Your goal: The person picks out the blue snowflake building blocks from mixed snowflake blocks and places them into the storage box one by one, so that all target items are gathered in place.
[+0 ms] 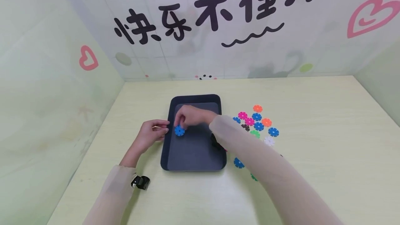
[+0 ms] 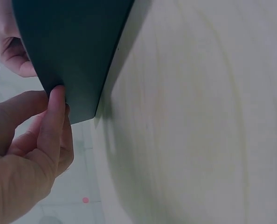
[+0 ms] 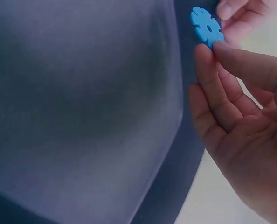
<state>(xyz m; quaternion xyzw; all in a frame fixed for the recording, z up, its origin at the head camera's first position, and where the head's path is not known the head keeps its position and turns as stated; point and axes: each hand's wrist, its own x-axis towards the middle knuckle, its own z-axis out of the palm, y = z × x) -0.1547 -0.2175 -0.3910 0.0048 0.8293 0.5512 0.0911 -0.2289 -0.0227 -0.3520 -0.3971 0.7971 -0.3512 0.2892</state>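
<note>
Between thumb and fingertips, my right hand (image 1: 190,115) pinches a blue snowflake-shaped plastic disc (image 1: 179,130) over the left part of a dark rectangular tray (image 1: 197,155). Notches around the rim and a small slot in the middle of the blue disc (image 3: 207,26) show in the right wrist view. At the tray's left side, my left hand (image 1: 150,134) pinches the rim with thumb and fingers; the left wrist view has these fingers (image 2: 57,105) on the tray wall (image 2: 78,60).
Right of the tray, several loose notched discs lie on the pale wooden table (image 1: 312,121), among them an orange disc (image 1: 257,108), a white disc (image 1: 269,141) and a blue disc (image 1: 239,163). My right sleeve (image 1: 268,169) covers part of this group. A printed wall (image 1: 200,58) stands behind.
</note>
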